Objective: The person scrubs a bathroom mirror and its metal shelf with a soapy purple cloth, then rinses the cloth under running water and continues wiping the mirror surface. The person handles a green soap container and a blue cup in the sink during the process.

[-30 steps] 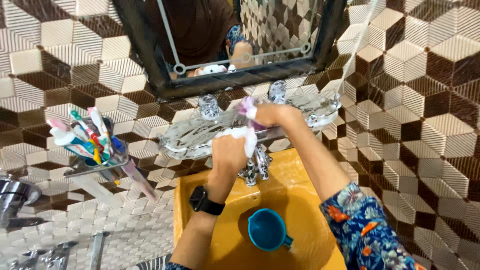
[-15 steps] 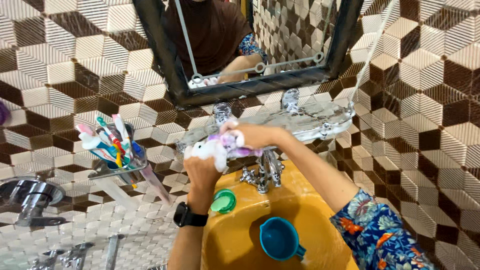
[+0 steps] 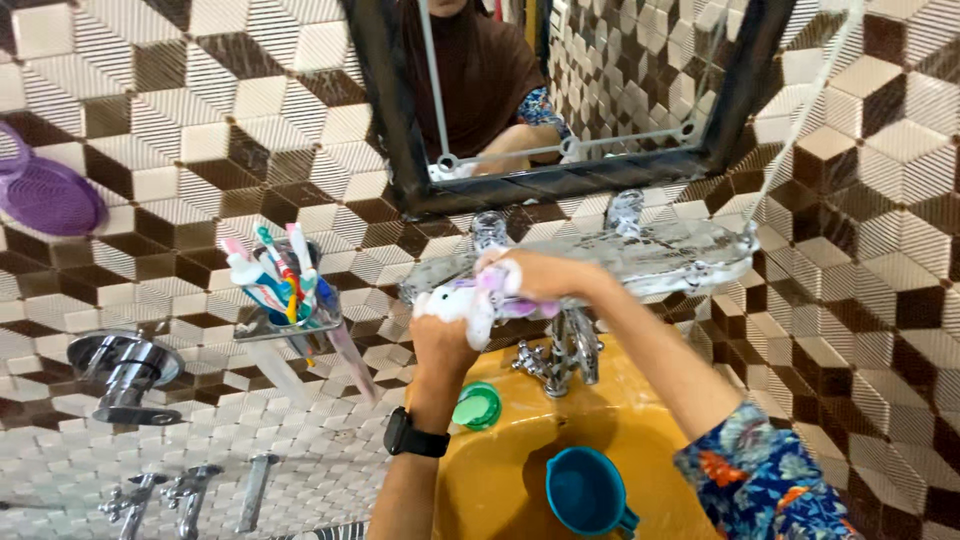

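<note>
My right hand [image 3: 535, 275] grips a soapy purple-and-white sponge [image 3: 478, 300] and presses it against the front edge of a glass wall shelf [image 3: 670, 255] coated in foam. My left hand [image 3: 440, 335], wearing a black wristwatch [image 3: 412, 436], is closed at the shelf's left end, touching the same sudsy sponge. Both hands are above the yellow washbasin [image 3: 520, 470] and just left of the chrome tap [image 3: 565, 355].
A blue cup [image 3: 588, 492] and a green round lid [image 3: 477, 407] lie in the basin. A holder with toothbrushes [image 3: 280, 285] hangs on the tiled wall to the left. A dark-framed mirror [image 3: 560, 180] is above the shelf. Chrome fittings [image 3: 125, 370] and a purple brush [image 3: 50, 195] sit further left.
Both hands slid left along the shelf with the sponge, from above the tap to the shelf's left end. The view has tilted up.
</note>
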